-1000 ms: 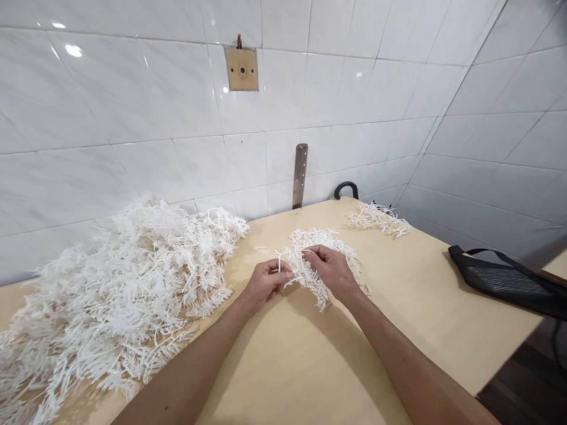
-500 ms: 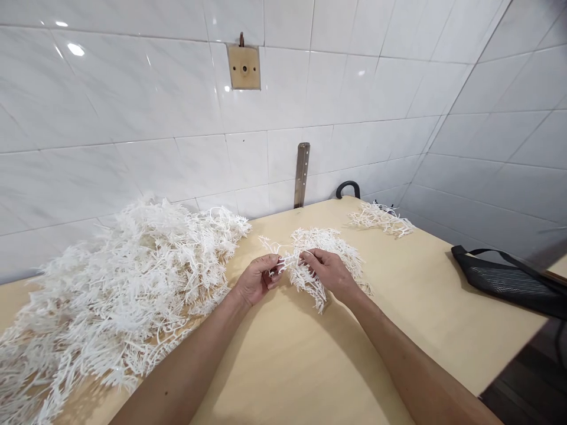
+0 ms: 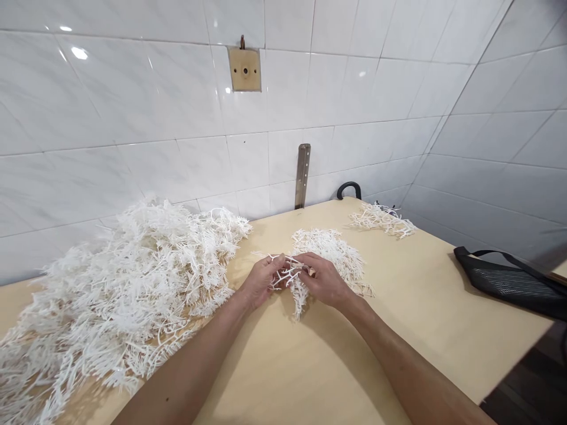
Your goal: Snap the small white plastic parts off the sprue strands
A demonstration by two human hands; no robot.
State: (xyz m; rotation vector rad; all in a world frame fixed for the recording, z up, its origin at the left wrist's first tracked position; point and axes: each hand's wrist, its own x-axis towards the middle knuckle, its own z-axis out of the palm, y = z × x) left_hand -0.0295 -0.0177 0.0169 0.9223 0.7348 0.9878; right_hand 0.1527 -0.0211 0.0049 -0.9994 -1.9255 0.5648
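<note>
Between my hands, over the middle of the table, is a white branching plastic sprig. The fingers of my left hand are closed on its left side. My right hand pinches it from the right, and part of the sprig hangs down between the two hands. Some fingertips are hidden behind the white stems. Just beyond my right hand lies a small heap of similar white sprigs. A much larger pile of white sprigs spreads over the table to the left of my left arm.
A few white sprigs lie near the far right edge of the tan table. A black mesh bag rests at the right edge. Behind the table, a metal bracket and a black curved handle stand by the tiled wall.
My hands have come closer together and turned the sprig. Its hanging part has shifted left, and my right fingers now reach over its top. The piles have stayed put.
</note>
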